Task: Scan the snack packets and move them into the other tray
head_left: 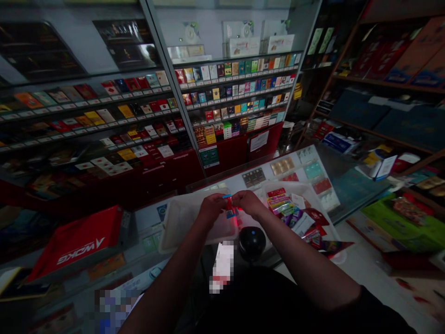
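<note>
In the head view, the left hand [212, 206] and right hand [248, 203] face each other over the right end of a translucent plastic bin [181, 221]. Between them is a small red-and-blue packet [229, 207], upright; the grip of each hand is clamped on it, fingertips pinching opposite sides. Red light glows just beside it, and a black domed scanner [252, 243], by its look, stands near, below the right hand. A second plastic bin [308, 190], by the right forearm, holds bright sweet packets [283, 206], all on a glass-topped bench [139, 223].

The hold looks secure, but so small a packet could slip into the bin below if either pinch loosens; pulling both ways might tear the wrapper, and a dropped right wrist could knock the scanner
</note>
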### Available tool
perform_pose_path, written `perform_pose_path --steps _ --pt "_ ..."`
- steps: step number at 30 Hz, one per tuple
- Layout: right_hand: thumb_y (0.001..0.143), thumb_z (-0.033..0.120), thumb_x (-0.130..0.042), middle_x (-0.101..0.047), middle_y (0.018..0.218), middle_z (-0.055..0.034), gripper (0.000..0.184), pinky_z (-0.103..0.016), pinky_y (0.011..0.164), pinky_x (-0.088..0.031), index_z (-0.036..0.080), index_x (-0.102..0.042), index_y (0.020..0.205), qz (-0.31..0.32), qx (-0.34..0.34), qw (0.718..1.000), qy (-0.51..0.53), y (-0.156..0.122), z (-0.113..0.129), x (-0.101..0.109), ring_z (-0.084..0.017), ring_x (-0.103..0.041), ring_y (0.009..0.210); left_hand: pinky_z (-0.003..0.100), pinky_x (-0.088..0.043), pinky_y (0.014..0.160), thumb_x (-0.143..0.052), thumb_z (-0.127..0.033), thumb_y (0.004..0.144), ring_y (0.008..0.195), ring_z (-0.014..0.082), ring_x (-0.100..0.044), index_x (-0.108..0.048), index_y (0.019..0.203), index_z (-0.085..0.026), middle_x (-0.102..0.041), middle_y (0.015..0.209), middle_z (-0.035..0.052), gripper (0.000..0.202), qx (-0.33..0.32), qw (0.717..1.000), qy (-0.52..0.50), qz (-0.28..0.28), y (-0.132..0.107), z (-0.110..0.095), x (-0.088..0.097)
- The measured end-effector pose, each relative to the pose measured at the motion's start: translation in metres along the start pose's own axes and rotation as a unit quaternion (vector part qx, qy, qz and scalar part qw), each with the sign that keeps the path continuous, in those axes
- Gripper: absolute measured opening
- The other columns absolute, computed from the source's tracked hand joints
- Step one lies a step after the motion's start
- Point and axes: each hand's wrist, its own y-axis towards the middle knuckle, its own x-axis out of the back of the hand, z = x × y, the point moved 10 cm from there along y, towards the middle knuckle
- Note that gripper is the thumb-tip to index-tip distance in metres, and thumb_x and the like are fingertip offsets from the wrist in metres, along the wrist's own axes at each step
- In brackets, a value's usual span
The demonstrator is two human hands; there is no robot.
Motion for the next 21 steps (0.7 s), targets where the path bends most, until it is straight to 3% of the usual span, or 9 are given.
perform_pose_path --steps 6,12,21 --pt "0.063 0.019 -0.067 -0.068 0.068 -0.0003 0.016 -0.021 0.056 -0.043 0.013 -0.071 0.078 -0.030 -0.004 0.997 0.072 -0.007 -0.016 0.037 -0.010 -0.055 0.058 0.024 -0.045 0.058 -0.073 -0.033 0.066 0.063 0.0130 -0.062 -0.072 0.091 -0.013 -0.072 0.077 0.0051 0.033 0.006 0.999 -0.022 0.040 0.007 -0.007 -0.042" --pt "0.061 0.016 -0.066 -0.068 0.067 -0.0010 0.016 -0.021 0.055 -0.042 0.013 -0.072 0.076 -0.095 -0.005 0.994 0.044 -0.017 -0.028 0.068 -0.011 -0.056 0.058 0.024 -0.042 0.055 -0.077 -0.031 0.061 0.056 0.0122 -0.058 -0.073 0.085 -0.012 -0.068 0.066 0.0036 0.031 0.019 0.996 -0.058 0.062 0.014 0.000 -0.066" --pt "0.062 0.017 -0.065 -0.068 0.066 -0.0005 0.014 -0.021 0.054 -0.043 0.015 -0.070 0.075 -0.079 -0.026 0.994 0.074 -0.017 -0.055 0.068 -0.010 -0.054 0.055 0.025 -0.041 0.054 -0.075 -0.029 0.063 0.055 0.0121 -0.056 -0.075 0.087 -0.011 -0.069 0.066 0.0047 0.030 0.025 0.997 -0.028 0.074 0.018 0.014 -0.079"
